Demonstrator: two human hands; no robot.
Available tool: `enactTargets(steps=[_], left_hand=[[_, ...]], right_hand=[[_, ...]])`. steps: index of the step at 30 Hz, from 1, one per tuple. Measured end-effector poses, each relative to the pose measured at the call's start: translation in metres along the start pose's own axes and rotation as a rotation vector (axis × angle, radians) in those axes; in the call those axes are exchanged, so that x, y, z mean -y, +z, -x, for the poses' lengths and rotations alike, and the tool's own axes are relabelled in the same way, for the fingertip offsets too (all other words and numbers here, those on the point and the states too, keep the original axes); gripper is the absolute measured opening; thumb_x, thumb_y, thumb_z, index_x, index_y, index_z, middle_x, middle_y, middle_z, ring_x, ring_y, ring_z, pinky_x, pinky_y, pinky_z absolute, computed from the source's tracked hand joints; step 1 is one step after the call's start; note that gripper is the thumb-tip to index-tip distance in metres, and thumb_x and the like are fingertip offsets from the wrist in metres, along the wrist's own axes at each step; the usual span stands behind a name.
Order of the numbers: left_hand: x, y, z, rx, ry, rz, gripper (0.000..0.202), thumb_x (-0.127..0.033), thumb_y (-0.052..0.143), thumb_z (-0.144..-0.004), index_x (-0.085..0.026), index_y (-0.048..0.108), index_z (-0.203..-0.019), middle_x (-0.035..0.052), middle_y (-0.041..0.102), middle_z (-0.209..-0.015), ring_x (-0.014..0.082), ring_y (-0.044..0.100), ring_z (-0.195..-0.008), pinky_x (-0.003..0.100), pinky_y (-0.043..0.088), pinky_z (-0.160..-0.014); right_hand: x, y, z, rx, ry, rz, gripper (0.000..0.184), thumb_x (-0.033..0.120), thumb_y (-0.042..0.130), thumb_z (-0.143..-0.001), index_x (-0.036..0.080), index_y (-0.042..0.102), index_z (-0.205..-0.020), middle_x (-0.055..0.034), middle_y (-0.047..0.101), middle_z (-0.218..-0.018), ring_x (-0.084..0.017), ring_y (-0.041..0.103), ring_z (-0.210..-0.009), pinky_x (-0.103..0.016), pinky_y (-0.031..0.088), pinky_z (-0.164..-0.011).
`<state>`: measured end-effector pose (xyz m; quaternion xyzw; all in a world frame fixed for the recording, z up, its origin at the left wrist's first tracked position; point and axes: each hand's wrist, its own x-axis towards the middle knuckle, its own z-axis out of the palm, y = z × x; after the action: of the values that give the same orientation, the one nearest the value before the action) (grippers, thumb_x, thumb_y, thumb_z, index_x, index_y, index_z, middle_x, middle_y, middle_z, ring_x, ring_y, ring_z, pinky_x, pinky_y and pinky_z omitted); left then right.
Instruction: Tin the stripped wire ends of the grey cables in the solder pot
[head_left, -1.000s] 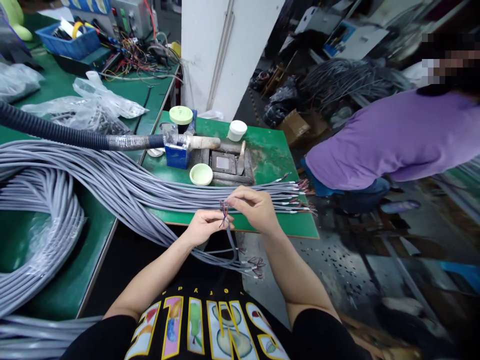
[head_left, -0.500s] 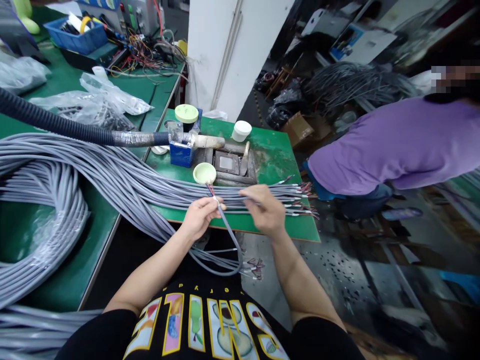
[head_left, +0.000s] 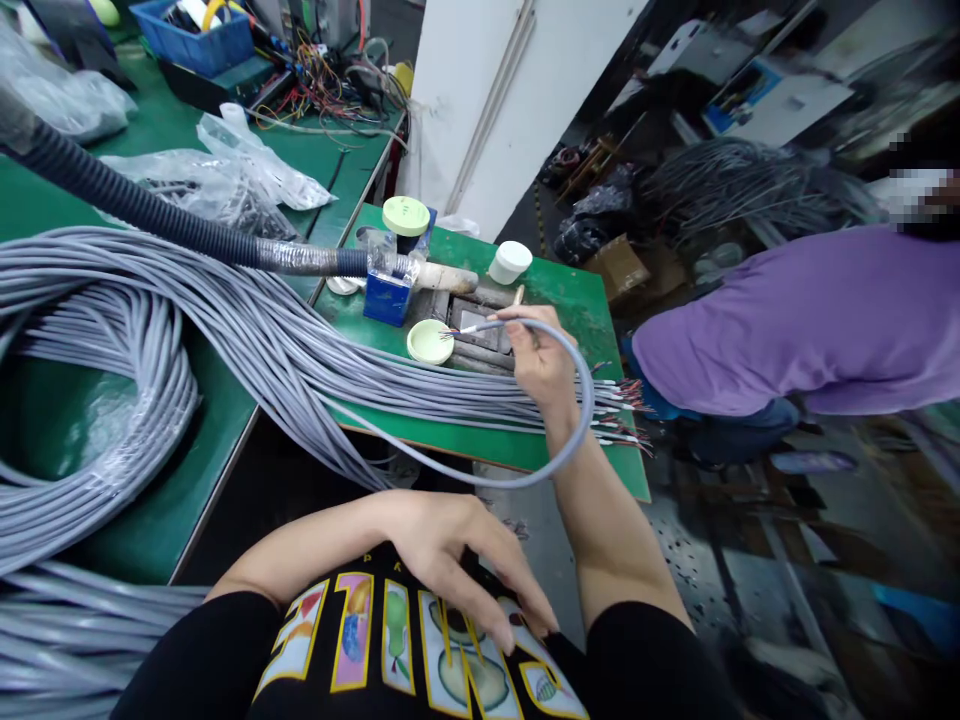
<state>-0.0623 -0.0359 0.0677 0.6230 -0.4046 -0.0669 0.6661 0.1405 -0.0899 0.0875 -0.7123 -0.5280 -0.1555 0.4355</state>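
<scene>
My right hand [head_left: 541, 352] pinches a grey cable [head_left: 551, 474] near its stripped end. From there the cable bends in a wide loop round my wrist and back left. Its bare wire ends [head_left: 448, 333] point left, at the rim of a small pale-green dish [head_left: 429, 345]; whether they touch its contents I cannot tell. In front of my shirt, my left hand [head_left: 457, 550] hangs with fingers stretched out, holding nothing. Between the hands and the dish runs a thick bundle of grey cables [head_left: 420, 392], with red and white wire ends at the right.
A square metal-framed solder pot [head_left: 480, 325] sits behind the dish. A corrugated hose [head_left: 187, 220] ends above it on a blue box [head_left: 386, 297]. A white tub [head_left: 510, 262] and a pale-green lid [head_left: 406, 215] stand farther back. A person in purple [head_left: 765, 320] is at the right.
The cable end has passed from my left hand to my right, which now holds it at the dish. My left hand has dropped toward my shirt and opened. The view has shifted slightly.
</scene>
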Motion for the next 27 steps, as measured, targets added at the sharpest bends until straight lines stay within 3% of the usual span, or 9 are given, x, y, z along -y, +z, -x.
enactTargets(steps=[2,5,7,9,13,20,27], left_hand=[[0.025,0.003,-0.004,-0.021,-0.084,-0.301,0.029,-0.032,0.061,-0.085,-0.017,0.066,-0.110,0.0095,0.070,-0.106,0.0186,0.065,-0.099,0.025,0.049,-0.091],[0.076,-0.003,-0.004,-0.307,-0.287,-0.829,0.025,-0.030,0.054,-0.088,-0.015,0.065,-0.105,0.0110,0.069,-0.102,0.0224,0.061,-0.101,0.038,0.045,-0.096],[0.104,-0.010,0.002,-0.462,-0.327,-1.016,0.021,-0.026,0.051,-0.089,-0.016,0.064,-0.102,0.0110,0.067,-0.104,0.0214,0.059,-0.103,0.041,0.042,-0.099],[0.119,-0.014,0.007,-0.539,-0.304,-1.086,0.020,-0.025,0.049,-0.089,-0.017,0.064,-0.099,0.0092,0.068,-0.104,0.0189,0.059,-0.102,0.040,0.040,-0.100],[0.121,-0.014,0.011,-0.581,-0.267,-1.103,0.022,-0.028,0.044,-0.091,-0.018,0.063,-0.095,0.0056,0.069,-0.097,0.0162,0.060,-0.098,0.038,0.037,-0.102],[0.119,-0.013,0.008,-0.557,-0.272,-1.124,0.020,-0.027,0.045,-0.091,-0.018,0.062,-0.094,0.0036,0.070,-0.093,0.0163,0.060,-0.097,0.037,0.036,-0.102],[0.123,-0.013,0.010,-0.537,-0.286,-1.110,0.018,-0.025,0.047,-0.089,-0.018,0.063,-0.095,0.0053,0.070,-0.093,0.0173,0.060,-0.097,0.039,0.035,-0.103]], right_hand=[[-0.007,0.009,-0.011,0.070,0.009,0.006,0.023,0.035,0.045,-0.094,0.023,0.065,-0.095,-0.0054,0.069,-0.091,-0.021,0.061,-0.094,-0.038,0.049,-0.087],[-0.011,0.024,-0.019,0.165,0.009,0.036,0.025,0.038,0.044,-0.094,0.023,0.065,-0.094,-0.0059,0.068,-0.092,-0.022,0.060,-0.095,-0.038,0.047,-0.088],[-0.011,0.032,-0.023,0.211,-0.002,0.069,0.026,0.037,0.043,-0.094,0.023,0.065,-0.094,-0.0062,0.068,-0.093,-0.023,0.059,-0.095,-0.038,0.046,-0.088],[-0.009,0.038,-0.026,0.244,-0.019,0.091,0.026,0.037,0.043,-0.094,0.022,0.065,-0.095,-0.0065,0.068,-0.094,-0.024,0.059,-0.094,-0.039,0.045,-0.088],[-0.007,0.046,-0.032,0.296,-0.050,0.121,0.025,0.035,0.043,-0.094,0.022,0.065,-0.094,-0.0064,0.067,-0.094,-0.024,0.058,-0.092,-0.039,0.044,-0.086],[-0.015,0.056,-0.033,0.349,-0.061,0.158,0.027,0.037,0.042,-0.094,0.022,0.064,-0.094,-0.0053,0.068,-0.093,-0.023,0.056,-0.094,-0.038,0.040,-0.087],[-0.019,0.058,-0.032,0.320,-0.083,0.138,0.026,0.039,0.043,-0.094,0.024,0.064,-0.092,-0.0044,0.068,-0.089,-0.023,0.057,-0.090,-0.039,0.042,-0.084]])
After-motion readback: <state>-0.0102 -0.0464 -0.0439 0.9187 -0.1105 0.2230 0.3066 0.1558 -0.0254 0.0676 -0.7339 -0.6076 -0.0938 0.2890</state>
